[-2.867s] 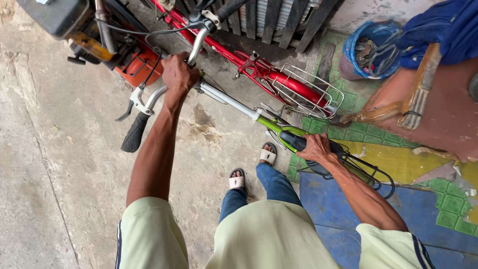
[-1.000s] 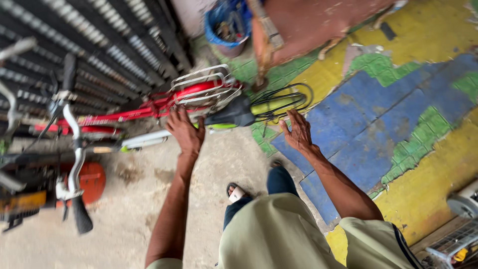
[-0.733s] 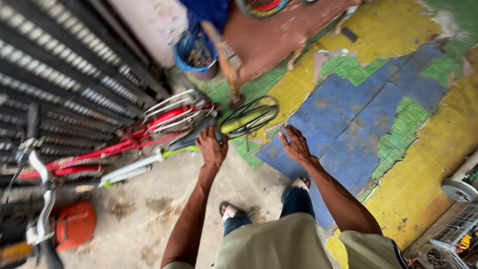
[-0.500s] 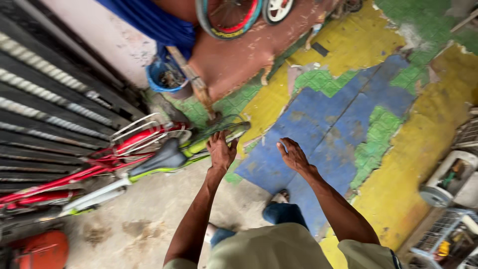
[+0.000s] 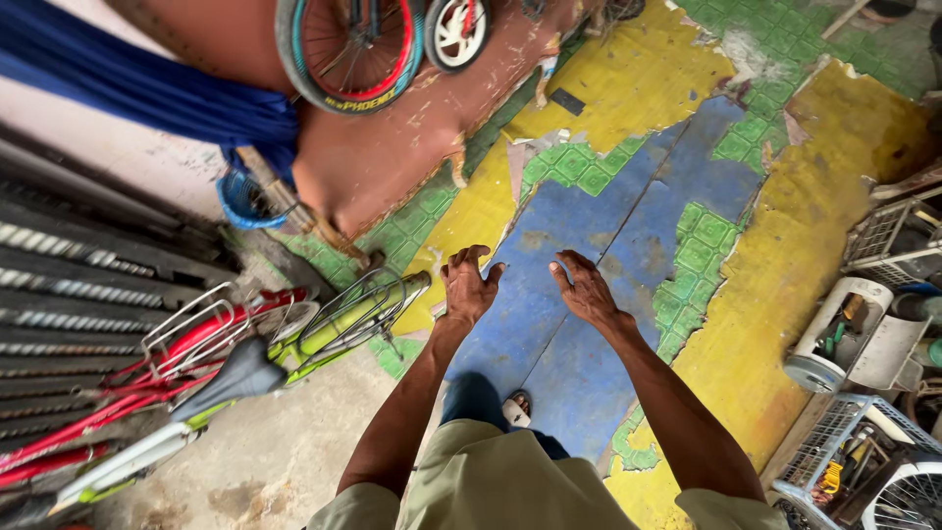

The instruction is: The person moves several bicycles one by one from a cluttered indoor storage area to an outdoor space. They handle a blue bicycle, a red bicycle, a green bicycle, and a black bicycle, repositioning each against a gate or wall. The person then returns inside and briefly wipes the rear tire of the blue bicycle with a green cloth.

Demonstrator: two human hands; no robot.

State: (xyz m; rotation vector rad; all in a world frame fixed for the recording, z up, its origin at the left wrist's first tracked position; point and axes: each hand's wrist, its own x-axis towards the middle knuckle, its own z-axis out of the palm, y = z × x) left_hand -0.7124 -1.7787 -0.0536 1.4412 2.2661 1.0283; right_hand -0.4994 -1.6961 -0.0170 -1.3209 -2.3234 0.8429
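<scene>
Now your left hand and right hand hover empty, fingers spread apart, over the blue mat; the green bicycle lies just left — grip its rack squarely.

Both hands, left hand and right hand, have released the green bicycle, now lying at nine o'clock of them.

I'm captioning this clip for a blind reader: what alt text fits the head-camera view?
Seen from above, a person's left hand and right hand hang open and empty over a worn blue, yellow and green floor. To the left lie a green bicycle and a red bicycle, close by the left hand; fan parts sit at right.
</scene>
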